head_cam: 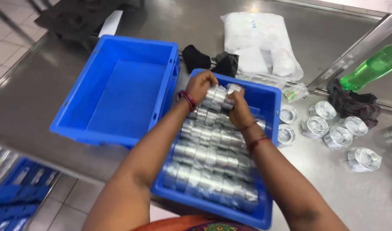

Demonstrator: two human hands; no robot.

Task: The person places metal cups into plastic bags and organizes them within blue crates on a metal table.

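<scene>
Head view. Stainless-steel tabletop point(333, 188), tiled floor visible beyond its left edge.

Blue crate point(271, 109), at the near edge, packed with rows of wrapped silver metal rings point(209, 164) standing on edge, side by side, so that each row braces the next.

Left hand point(201, 85): fingers curled shut over rings at the crate's far end. Right hand point(239, 109): closed around wrapped rings in the same far row; both press the pieces together, apparently to seat them tight.

Empty blue crate point(119, 90), touching the full one on its left.

Loose wrapped rings point(338, 137), lying flat on the tabletop to the right, near the crate.

White plastic bags point(260, 38), beyond the crate; dark cloths point(211, 60) just behind its far wall, crowding that edge.

Green bottle point(373, 66), lying at far right above a dark rag point(354, 105).
</scene>
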